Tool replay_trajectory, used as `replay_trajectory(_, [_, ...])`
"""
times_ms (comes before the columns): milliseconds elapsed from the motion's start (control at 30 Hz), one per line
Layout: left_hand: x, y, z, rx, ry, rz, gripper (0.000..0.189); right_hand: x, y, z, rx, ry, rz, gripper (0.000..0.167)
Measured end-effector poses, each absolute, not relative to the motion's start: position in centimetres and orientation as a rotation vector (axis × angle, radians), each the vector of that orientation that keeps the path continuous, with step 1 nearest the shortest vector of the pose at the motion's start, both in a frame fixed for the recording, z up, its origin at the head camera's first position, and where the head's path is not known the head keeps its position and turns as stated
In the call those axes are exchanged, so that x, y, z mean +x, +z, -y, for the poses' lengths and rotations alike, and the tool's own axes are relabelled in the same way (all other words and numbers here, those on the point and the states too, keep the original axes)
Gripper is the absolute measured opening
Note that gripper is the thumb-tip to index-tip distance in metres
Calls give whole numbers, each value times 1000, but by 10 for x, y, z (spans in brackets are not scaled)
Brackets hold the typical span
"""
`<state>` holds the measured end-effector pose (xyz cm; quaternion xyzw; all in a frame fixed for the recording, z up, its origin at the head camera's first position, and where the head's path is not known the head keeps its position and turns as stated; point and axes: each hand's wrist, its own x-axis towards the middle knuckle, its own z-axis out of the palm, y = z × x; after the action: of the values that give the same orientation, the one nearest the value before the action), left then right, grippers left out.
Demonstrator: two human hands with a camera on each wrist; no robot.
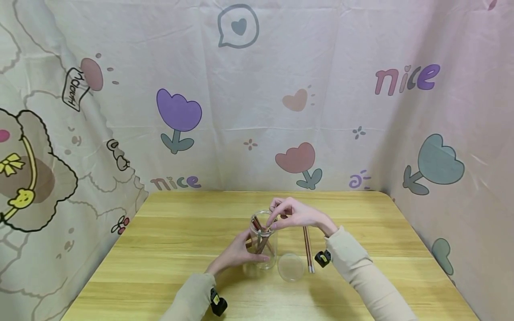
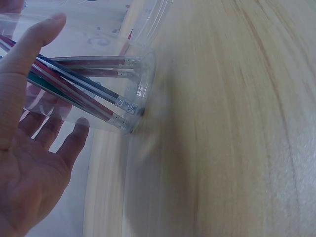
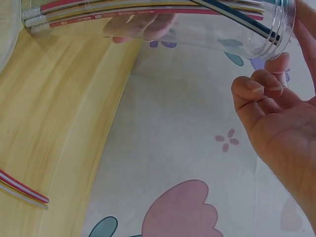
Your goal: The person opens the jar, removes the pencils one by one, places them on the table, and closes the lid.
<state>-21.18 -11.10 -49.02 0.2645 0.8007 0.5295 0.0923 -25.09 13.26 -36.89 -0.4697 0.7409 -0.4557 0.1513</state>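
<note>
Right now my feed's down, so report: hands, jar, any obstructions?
Left hand gripping jar; right hand at its mouth, grip unclear. Pencils inside, loose pencils right of jar. Clear disc nearby, apparently not obstructing.

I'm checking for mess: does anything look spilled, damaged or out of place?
Nothing looks spilled or damaged. Only the loose pencils stand out, lying on the table while others are in the jar.

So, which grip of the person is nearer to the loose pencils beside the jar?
Right: the right grip is at the mouth of the clear jar, with the loose pencils close by; the left grip holds the jar from the side away from them.
</note>
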Motion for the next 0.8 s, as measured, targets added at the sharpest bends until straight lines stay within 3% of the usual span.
replay_trajectory(800, [-211, -489, 111, 785, 1583, -2369, 86, -258, -368, -128, -1324, -1164, -2174, 19])
